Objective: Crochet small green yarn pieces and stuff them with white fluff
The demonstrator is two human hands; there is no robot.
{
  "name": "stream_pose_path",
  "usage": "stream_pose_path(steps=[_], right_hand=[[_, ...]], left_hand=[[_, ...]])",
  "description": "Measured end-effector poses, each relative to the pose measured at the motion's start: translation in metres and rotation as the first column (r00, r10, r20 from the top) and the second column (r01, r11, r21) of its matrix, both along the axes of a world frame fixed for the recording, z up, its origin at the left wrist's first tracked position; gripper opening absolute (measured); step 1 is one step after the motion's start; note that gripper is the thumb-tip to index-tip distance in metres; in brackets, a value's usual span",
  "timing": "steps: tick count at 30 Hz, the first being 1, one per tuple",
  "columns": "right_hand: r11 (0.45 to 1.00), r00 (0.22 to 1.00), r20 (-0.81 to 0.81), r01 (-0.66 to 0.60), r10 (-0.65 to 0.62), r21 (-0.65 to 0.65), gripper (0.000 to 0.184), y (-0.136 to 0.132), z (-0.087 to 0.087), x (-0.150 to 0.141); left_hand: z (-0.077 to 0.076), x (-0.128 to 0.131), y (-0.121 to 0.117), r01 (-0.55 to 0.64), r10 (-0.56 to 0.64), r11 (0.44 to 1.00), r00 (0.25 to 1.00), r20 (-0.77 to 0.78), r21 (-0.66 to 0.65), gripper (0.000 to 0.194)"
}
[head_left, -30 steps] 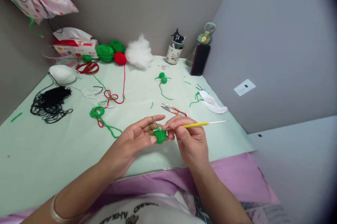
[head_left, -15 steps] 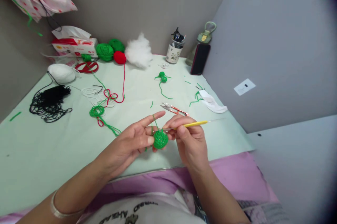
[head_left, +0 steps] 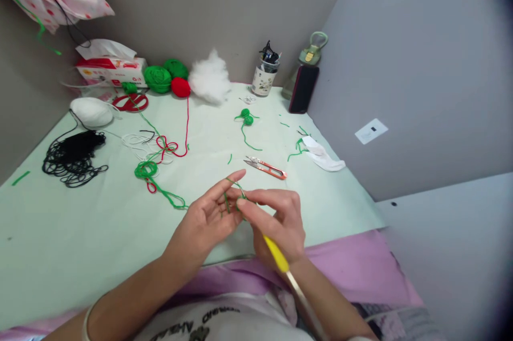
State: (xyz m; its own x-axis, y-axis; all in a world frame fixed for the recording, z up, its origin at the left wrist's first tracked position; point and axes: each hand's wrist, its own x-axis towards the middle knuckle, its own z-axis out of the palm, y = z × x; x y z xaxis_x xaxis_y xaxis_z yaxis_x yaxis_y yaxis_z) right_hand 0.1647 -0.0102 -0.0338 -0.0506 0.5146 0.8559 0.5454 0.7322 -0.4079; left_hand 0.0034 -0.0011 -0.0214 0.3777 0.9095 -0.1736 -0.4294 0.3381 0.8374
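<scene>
My left hand [head_left: 208, 215] pinches a small green crocheted piece, now mostly hidden behind the fingers of both hands. Green yarn [head_left: 227, 203] loops around its raised index finger and runs across the other fingers. My right hand [head_left: 280, 221] is closed around a crochet hook with a yellow grip [head_left: 277, 255]; the back end points down toward my body. The right thumb and fingertips meet at the crocheted piece, and the hook's tip is hard to make out there. Just beyond the hands, orange-handled thread snips [head_left: 267, 168] lie on the table.
Left on the table [head_left: 100, 223] are tangled black yarn [head_left: 74, 156], a white yarn ball [head_left: 92, 112], red scissors [head_left: 130, 102] and looped green yarn [head_left: 146, 170]. Behind stand a tissue pack [head_left: 112, 71], stuffing [head_left: 210, 76], a pen cup [head_left: 264, 78] and a phone [head_left: 303, 90].
The hook has swung from pointing right to pointing down toward my body. My right hand has turned and moved left over the green piece, covering most of it.
</scene>
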Motion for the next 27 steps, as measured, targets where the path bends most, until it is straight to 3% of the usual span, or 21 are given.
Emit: stream_pose_path(steps=[2,4,6,9,21,27], right_hand=[[0.984,0.978,-0.172,-0.138,0.118,-0.113,0.032,0.003,0.000,0.000],[0.921,0.901,-0.371,-0.321,0.224,-0.222,0.024,0.009,0.001,0.002],[0.851,0.813,-0.510,-0.457,0.281,-0.258,0.020,0.013,0.002,0.004],[0.801,0.745,-0.592,-0.538,0.307,-0.262,0.018,0.015,0.003,0.006],[0.797,0.769,-0.560,-0.530,0.308,-0.289,0.018,0.015,0.005,0.011],[0.935,0.920,-0.358,-0.257,0.160,-0.244,0.026,0.003,0.011,0.003]], left_hand=[[0.001,0.000,-0.001,0.028,-0.028,0.999,0.999,0.025,-0.015,0.059],[0.003,-0.002,0.001,0.044,-0.043,0.999,0.998,0.043,-0.026,0.059],[0.004,-0.003,0.003,0.059,-0.056,0.997,0.996,0.070,-0.040,0.058],[0.004,-0.004,0.005,0.091,-0.086,0.995,0.991,0.104,-0.047,0.054],[0.007,-0.007,0.007,0.154,-0.147,0.985,0.985,0.089,-0.074,0.053],[0.005,-0.003,0.003,0.014,-0.014,1.000,0.999,0.032,-0.016,0.050]])
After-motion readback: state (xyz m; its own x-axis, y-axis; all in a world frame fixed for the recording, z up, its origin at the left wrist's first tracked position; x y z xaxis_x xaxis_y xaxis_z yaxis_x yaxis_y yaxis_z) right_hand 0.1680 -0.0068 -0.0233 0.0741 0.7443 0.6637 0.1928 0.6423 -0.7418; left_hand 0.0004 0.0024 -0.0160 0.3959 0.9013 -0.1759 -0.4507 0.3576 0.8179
